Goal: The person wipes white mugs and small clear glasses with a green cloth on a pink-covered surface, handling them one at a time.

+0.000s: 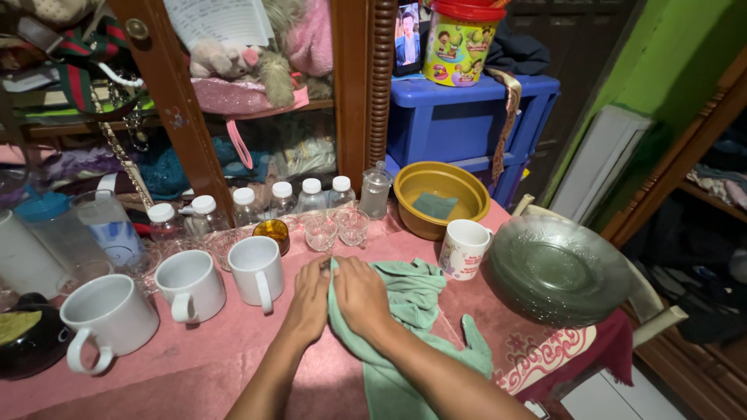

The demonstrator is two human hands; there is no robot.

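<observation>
Green cloth (405, 327) on the pink tabletop (194, 358): we judge wiping under way, our left hand (310, 299) and right hand (362, 294) each closing its grip on one bunched edge; next, drawing it taut.

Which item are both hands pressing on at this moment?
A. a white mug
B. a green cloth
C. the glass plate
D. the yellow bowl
B: the left hand and the right hand both rest on the green cloth spread on the pink tablecloth, apart from the mugs, plate and bowl.
</observation>
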